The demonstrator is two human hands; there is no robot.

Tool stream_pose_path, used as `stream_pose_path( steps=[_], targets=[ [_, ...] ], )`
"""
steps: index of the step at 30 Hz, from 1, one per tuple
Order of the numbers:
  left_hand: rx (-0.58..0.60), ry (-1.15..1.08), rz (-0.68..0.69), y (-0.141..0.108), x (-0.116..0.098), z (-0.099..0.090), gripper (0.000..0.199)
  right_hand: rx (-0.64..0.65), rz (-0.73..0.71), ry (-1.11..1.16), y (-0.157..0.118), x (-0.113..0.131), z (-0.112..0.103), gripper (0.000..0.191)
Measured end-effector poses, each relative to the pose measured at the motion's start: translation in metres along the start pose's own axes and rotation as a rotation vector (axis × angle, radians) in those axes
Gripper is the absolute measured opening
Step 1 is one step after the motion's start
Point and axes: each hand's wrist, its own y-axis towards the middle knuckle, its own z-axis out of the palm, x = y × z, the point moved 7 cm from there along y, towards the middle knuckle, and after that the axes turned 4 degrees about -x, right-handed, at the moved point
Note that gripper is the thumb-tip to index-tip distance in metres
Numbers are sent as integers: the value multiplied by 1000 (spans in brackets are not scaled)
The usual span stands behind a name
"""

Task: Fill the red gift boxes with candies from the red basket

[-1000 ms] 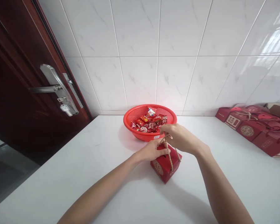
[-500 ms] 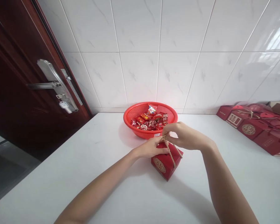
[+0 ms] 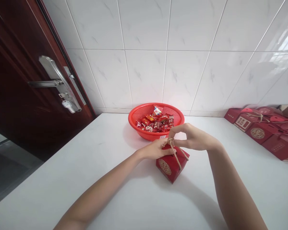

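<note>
A small red gift box [image 3: 174, 167] with a round gold emblem stands on the white table in front of me. Twisted tan rope [image 3: 175, 156] runs over its top and gathers in a knot above it. My left hand [image 3: 156, 149] grips the box's top from the left, thumb across the front and the other fingers mostly hidden behind. My right hand [image 3: 194, 136] pinches the rope at the knot between thumb and fingers. Just behind the hands sits a red plastic basket [image 3: 134, 123] holding wrapped candies [image 3: 156, 123].
At the right, several red gift boxes [image 3: 266, 132] stand in a group against the tiled wall [image 3: 146, 73]. A dark red door [image 3: 16, 95] with a metal handle [image 3: 45, 83] and hanging keys is on the left, beyond the white table's edge [image 3: 50, 163].
The view has shifted slightly. My right hand has changed its pinch at the knot, and the knot looks tighter. The box stays in nearly the same place.
</note>
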Motion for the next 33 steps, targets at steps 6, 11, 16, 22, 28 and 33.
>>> stream_pose_path(
  steps=[6,11,16,22,28,33],
  targets=[
    [-5,-66,118,-7,-21,-9,27,-66,4,48,-1,0,-9,11],
    [-39,-188,151,-10,-34,-20,26,-146,6,114,-4,3,-18,12],
    [-128,-256,216,-16,-46,-26,31,-263,53,142,-4,1,-22,13],
    [-170,52,256,-20,-52,-14,72,-325,114,162,-4,-1,-25,12],
    [-100,83,197,-17,-43,-4,77,-285,192,165,-5,-2,-23,10],
    [-76,185,154,-13,-34,-4,67,-192,318,190,-6,-13,-15,13]
  ],
)
